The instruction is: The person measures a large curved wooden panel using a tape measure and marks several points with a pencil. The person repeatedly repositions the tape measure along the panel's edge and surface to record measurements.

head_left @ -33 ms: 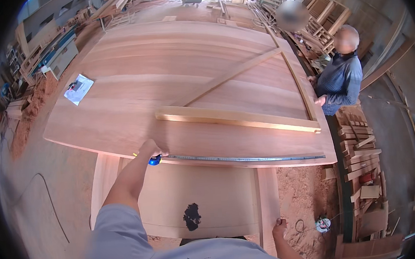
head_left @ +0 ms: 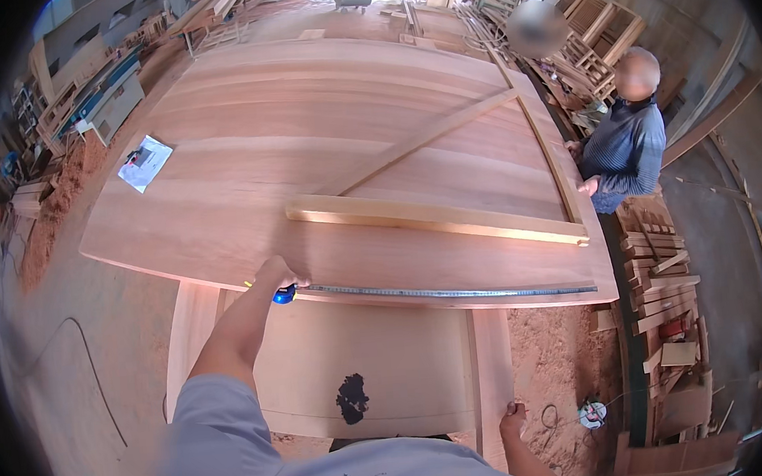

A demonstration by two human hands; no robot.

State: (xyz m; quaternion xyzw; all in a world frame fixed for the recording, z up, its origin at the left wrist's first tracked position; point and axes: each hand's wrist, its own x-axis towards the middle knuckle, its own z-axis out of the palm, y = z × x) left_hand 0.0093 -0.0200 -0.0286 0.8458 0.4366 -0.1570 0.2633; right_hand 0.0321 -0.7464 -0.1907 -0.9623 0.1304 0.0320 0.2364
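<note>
left hand: your left hand (head_left: 276, 271) grips the blue tape measure (head_left: 285, 295) at the near edge of the wide wooden panel (head_left: 206, 171).
tape blade: the blade (head_left: 448, 293) is pulled out to the right, along this edge, almost to the panel's right corner.
right hand: your right hand (head_left: 513, 418) is low, beside the lower board (head_left: 389, 345), with fingers curled; i cannot tell if it holds something.
wooden beam: the thick beam (head_left: 424, 219) lies on the panel, behind the blade.
co-worker: a person (head_left: 624, 147) stands at the right side.
</note>
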